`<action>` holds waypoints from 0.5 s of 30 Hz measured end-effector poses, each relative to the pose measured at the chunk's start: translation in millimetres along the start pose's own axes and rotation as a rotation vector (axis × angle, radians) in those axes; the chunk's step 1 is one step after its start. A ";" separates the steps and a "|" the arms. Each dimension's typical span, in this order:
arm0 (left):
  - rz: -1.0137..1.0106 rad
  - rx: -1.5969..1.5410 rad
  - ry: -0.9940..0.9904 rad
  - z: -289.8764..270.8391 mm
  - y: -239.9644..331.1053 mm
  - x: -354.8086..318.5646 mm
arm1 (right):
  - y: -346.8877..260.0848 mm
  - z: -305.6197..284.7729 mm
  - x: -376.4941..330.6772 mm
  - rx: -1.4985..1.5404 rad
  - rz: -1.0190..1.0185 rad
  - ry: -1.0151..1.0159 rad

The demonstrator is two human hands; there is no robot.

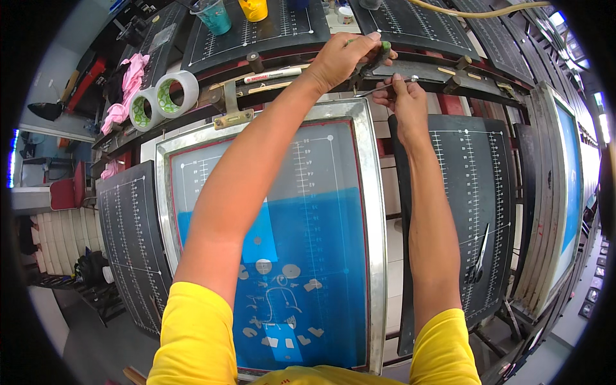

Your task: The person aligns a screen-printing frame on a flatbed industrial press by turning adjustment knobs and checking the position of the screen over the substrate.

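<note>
Right hand (407, 97) holding metal tool (372, 90), red-lettered white marker (273, 75), scale-marked black board (486, 192)

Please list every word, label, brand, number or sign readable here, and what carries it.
White pen: red lettering along the barrel; wording withheld.
Black ruled boards: white scale numbers, some legible; values withheld.
Clear tape roll: green print inside, too blurred to read.
Small white jar: markings too small to read.
</note>
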State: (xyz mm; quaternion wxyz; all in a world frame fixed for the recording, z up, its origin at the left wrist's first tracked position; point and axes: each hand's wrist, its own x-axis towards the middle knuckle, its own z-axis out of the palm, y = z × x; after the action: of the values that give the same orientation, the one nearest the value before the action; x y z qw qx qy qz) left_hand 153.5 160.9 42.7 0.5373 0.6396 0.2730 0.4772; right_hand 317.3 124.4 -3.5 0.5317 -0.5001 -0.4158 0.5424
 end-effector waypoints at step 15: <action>0.040 -0.204 -0.120 -8.8 -7.7 -3.6 | -9.7 11.6 -13.9 -0.184 -0.238 0.024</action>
State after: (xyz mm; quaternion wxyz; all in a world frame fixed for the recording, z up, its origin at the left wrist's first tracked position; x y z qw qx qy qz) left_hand 145.4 163.7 34.0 0.6055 0.6142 0.1774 0.4740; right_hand 306.5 112.4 9.2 0.5491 -0.5003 -0.5138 0.4291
